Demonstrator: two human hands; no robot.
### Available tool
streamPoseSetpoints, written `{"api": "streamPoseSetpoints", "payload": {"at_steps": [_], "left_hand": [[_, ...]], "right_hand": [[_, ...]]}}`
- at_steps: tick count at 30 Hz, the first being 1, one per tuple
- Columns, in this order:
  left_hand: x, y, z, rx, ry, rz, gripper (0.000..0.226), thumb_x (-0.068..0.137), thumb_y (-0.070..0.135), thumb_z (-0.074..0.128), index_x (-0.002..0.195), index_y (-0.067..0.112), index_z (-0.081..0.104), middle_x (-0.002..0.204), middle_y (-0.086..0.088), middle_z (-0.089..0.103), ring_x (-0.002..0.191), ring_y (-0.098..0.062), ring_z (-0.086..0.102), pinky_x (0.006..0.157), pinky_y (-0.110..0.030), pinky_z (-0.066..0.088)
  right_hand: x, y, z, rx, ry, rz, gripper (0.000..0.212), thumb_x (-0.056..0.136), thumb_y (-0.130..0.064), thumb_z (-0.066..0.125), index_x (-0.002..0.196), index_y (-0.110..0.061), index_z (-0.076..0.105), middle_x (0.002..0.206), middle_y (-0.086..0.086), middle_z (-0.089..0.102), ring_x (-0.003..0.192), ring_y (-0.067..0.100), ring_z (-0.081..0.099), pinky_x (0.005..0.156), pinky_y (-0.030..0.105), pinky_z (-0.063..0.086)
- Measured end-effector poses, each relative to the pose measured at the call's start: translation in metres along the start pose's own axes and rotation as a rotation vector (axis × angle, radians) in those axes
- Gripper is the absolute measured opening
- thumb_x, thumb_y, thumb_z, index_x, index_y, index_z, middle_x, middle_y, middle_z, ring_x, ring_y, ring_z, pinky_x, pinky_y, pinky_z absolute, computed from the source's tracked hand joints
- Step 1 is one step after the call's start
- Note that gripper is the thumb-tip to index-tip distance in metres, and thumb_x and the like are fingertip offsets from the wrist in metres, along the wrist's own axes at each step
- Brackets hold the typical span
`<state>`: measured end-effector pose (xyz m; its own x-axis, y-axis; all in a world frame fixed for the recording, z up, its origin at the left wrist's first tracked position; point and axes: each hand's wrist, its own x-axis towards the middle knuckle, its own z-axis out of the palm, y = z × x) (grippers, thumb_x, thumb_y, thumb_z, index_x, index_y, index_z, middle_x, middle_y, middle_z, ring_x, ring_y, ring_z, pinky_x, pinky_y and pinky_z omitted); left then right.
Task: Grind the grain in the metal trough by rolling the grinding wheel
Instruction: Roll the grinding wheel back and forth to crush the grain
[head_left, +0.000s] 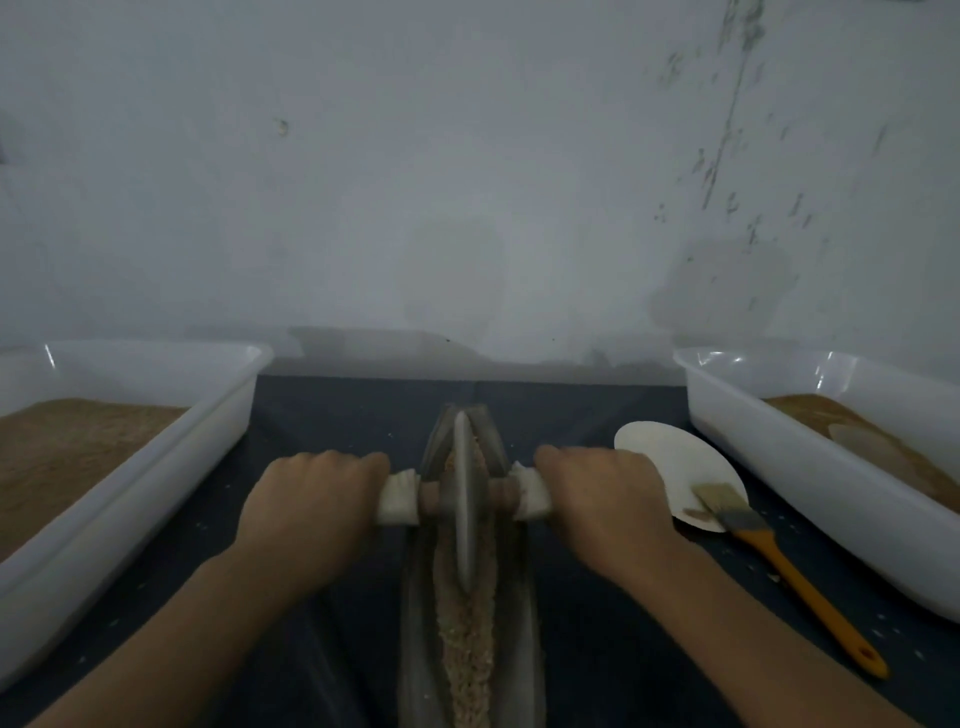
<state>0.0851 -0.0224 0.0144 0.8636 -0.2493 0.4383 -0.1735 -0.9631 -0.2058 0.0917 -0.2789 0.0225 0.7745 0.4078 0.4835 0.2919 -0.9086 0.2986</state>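
A long, narrow metal trough (524, 597) runs away from me down the middle of the dark cloth. Tan grain (465, 654) lies along its groove. The grey metal grinding wheel (464, 499) stands upright in the groove toward the far end, on a wooden axle with white cloth wrapped round both ends. My left hand (311, 509) grips the left cloth-wrapped handle (399, 499). My right hand (602, 499) grips the right handle (532, 499). Both hands are level with each other, one on each side of the trough.
A white plastic tub (156, 457) with brown grain stands at the left. Another white tub (779, 462) with grain and a pale scoop stands at the right. A white paper plate (670, 457) and an orange-handled brush (779, 561) lie by my right hand. A grey wall rises just behind.
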Motion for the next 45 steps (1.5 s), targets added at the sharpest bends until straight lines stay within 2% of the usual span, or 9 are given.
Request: {"api": "streamPoseSetpoints", "payload": {"at_steps": [3,6,17,20,22,30,36,42,45], "left_hand": [[0.018,-0.006,0.014,-0.031,0.047,-0.004,0.03,0.074,0.038,0.063,0.073,0.029,0.035,0.066,0.006,0.056,0.06,-0.021,0.059,0.05,-0.028,0.029],[0.015,-0.006,0.015,-0.017,0.043,-0.026,0.028,0.077,0.039,0.06,0.074,0.029,0.034,0.065,0.007,0.05,0.062,-0.02,0.058,0.052,-0.029,0.03],[-0.049,0.004,-0.021,-0.04,-0.046,-0.026,0.03,0.072,0.075,0.038,0.08,0.046,0.035,0.069,0.013,0.042,0.084,0.003,0.057,0.071,-0.023,0.043],[-0.039,0.002,-0.018,-0.066,-0.005,0.051,0.054,0.047,0.055,0.072,0.063,0.032,0.026,0.05,0.006,0.04,0.05,-0.012,0.058,0.044,-0.026,0.03],[-0.024,0.001,-0.017,0.002,0.009,0.1,0.065,0.036,0.045,0.078,0.068,0.035,0.022,0.046,0.007,0.04,0.04,-0.014,0.053,0.042,-0.023,0.017],[0.019,-0.005,0.008,0.048,0.041,0.055,0.034,0.067,0.04,0.068,0.073,0.031,0.036,0.066,0.005,0.059,0.058,-0.017,0.06,0.05,-0.027,0.029],[-0.022,-0.001,-0.011,0.021,-0.053,0.039,0.031,0.074,0.053,0.054,0.071,0.034,0.029,0.068,0.009,0.044,0.075,-0.008,0.059,0.058,-0.028,0.032],[-0.051,0.002,-0.033,-0.109,0.077,0.103,0.075,0.034,0.049,0.087,0.056,0.034,0.018,0.046,0.009,0.023,0.036,-0.006,0.046,0.044,-0.02,0.02],[-0.038,-0.001,-0.022,-0.063,0.077,0.152,0.069,0.026,0.037,0.088,0.06,0.035,0.028,0.043,0.007,0.036,0.033,-0.016,0.047,0.043,-0.019,0.018]], "right_hand": [[0.022,0.001,0.011,-0.046,0.025,0.029,0.034,0.061,-0.023,0.079,0.081,-0.023,0.051,0.071,-0.003,0.06,0.057,0.02,0.056,0.044,0.024,0.018],[0.022,-0.005,-0.002,-0.072,-0.04,0.06,0.046,0.037,-0.018,0.087,0.068,-0.02,0.053,0.055,-0.003,0.054,0.042,0.018,0.048,0.045,0.02,0.003],[-0.052,-0.012,-0.03,0.055,0.218,-0.051,0.033,0.044,-0.02,0.08,0.061,-0.022,0.052,0.049,-0.003,0.047,0.04,0.018,0.045,0.037,0.029,0.038],[-0.043,-0.009,-0.017,0.094,0.201,-0.033,0.031,0.05,-0.018,0.08,0.061,-0.021,0.051,0.05,-0.003,0.049,0.04,0.018,0.046,0.037,0.029,0.038],[-0.03,-0.006,-0.005,0.095,0.169,0.002,0.031,0.048,-0.016,0.08,0.061,-0.021,0.052,0.05,-0.003,0.05,0.04,0.019,0.048,0.037,0.027,0.036],[0.016,0.001,0.013,0.007,0.045,0.065,0.033,0.053,-0.024,0.082,0.068,-0.022,0.052,0.055,-0.003,0.054,0.042,0.017,0.049,0.041,0.023,0.023],[-0.028,-0.005,-0.018,0.051,0.101,-0.059,0.038,0.043,-0.025,0.085,0.065,-0.024,0.053,0.051,-0.003,0.05,0.039,0.015,0.047,0.037,0.026,0.031],[-0.055,-0.006,-0.035,0.08,0.118,-0.097,0.04,0.041,-0.02,0.081,0.064,-0.024,0.049,0.049,-0.006,0.047,0.038,0.015,0.044,0.033,0.029,0.036],[-0.043,-0.005,-0.021,0.076,0.087,-0.041,0.035,0.045,-0.018,0.08,0.062,-0.023,0.05,0.05,-0.004,0.05,0.039,0.017,0.047,0.035,0.028,0.034]]}}
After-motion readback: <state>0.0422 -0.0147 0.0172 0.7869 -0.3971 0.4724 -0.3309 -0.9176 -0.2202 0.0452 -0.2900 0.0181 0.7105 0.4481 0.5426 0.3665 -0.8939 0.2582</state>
